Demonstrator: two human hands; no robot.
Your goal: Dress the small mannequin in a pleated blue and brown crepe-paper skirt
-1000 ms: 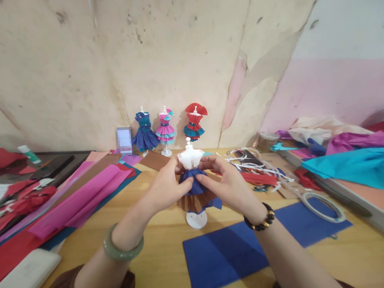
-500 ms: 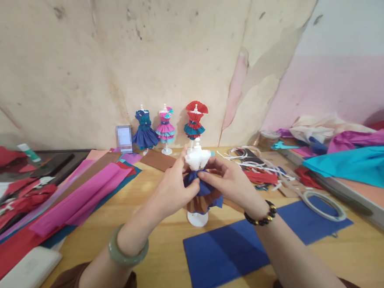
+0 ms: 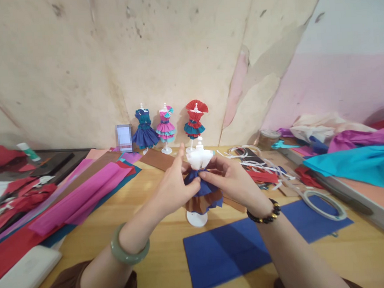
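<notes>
A small white mannequin point(image 3: 198, 157) stands on a round white base point(image 3: 197, 218) on the wooden table point(image 3: 160, 256). It wears a brown paper skirt point(image 3: 204, 203) under a gathered blue paper layer point(image 3: 204, 187). My left hand point(image 3: 172, 187) pinches the blue paper at the waist from the left, index finger pointing up. My right hand point(image 3: 231, 180) pinches the same gather from the right. Both hands wrap round the waist and hide part of it.
Three dressed mannequins point(image 3: 165, 130) stand at the wall. A blue paper sheet point(image 3: 251, 245) lies in front of the base. Pink, brown and red crepe sheets point(image 3: 77, 196) lie on the left; white strips, a tape ring point(image 3: 324, 205) and teal paper point(image 3: 361, 163) on the right.
The mannequin has shifted slightly right and away. My hands have closed tighter on the blue gather at the waist, and my left index finger has lifted.
</notes>
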